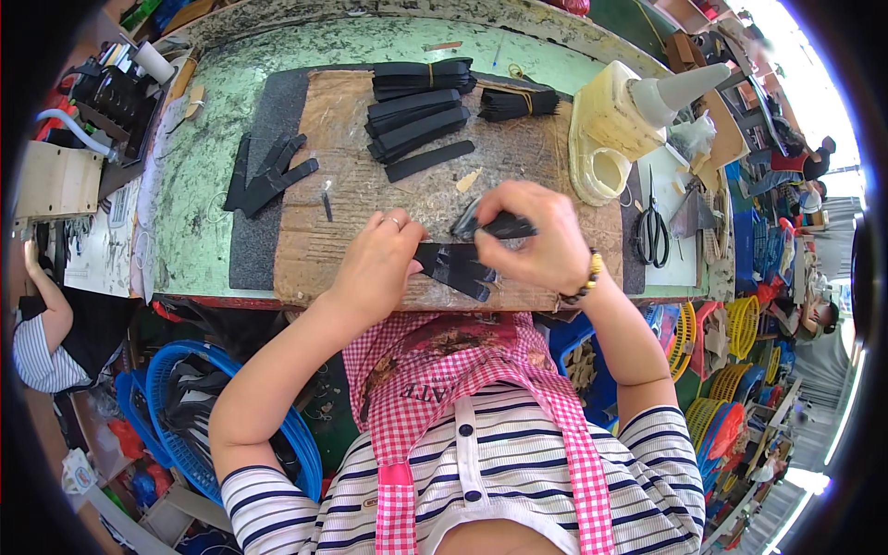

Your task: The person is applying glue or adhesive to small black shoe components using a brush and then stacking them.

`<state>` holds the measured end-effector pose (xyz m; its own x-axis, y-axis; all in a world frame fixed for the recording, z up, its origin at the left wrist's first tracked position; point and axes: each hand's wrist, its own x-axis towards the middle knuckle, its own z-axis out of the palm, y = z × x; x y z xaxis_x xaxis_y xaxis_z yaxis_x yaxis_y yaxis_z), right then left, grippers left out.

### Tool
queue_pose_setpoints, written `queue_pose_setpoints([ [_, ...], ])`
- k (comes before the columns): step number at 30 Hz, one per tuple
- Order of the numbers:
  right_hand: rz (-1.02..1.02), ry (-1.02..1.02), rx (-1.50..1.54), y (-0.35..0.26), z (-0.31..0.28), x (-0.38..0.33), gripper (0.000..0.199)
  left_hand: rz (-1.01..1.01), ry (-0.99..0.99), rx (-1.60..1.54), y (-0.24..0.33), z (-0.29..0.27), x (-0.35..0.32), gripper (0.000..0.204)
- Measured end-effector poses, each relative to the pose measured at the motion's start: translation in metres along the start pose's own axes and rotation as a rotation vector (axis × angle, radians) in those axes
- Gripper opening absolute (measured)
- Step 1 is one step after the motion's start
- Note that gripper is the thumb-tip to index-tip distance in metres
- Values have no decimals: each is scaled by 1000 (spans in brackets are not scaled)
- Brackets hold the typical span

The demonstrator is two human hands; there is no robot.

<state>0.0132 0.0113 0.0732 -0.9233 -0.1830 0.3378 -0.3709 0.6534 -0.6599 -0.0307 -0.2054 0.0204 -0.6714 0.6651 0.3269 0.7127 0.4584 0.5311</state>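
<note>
My left hand (379, 264) is closed on the left end of a fan of black strips (449, 265), thumb and fingers at their edge. These strips lie overlapped near the cardboard's front edge, with a shiny patch on them. Just above their right part, my right hand (536, 231) is closed round a dark tool with a glossy grey end (465, 218); its exact kind is not clear. Beyond the hands lie stacked black strips (421, 125), a single black strip (430, 161), and banded black bundles (423, 78). More black strips (268, 176) lie crossed at the left.
Worn cardboard (305, 222) covers a dark grey mat (250, 254) on the green table (199, 185). A glue bottle (615, 111) with an open cup (608, 174) stands at right, near black scissors (651, 231). A blue basket (305, 435) sits below left. Another person's arm (51, 305) shows at far left.
</note>
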Motion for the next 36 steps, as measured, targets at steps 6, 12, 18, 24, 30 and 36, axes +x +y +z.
queue_pose_setpoints([
  [6,158,108,285,-3,-42,-10,12,-198,-168,-160,-6,7,-2,26],
  [12,222,211,339,-6,-62,-31,10,-617,3,-487,-30,-61,-28,31],
  [18,293,199,359,7,-71,-33,9,-751,139,344,-53,-111,-56,33],
  [24,367,411,169,38,-127,-42,7,99,310,390,-14,-28,52,22],
  [30,387,444,5,53,-144,-56,9,31,23,494,-61,6,73,22],
  [36,386,393,-241,67,-122,-59,16,263,15,607,1,7,-5,36],
])
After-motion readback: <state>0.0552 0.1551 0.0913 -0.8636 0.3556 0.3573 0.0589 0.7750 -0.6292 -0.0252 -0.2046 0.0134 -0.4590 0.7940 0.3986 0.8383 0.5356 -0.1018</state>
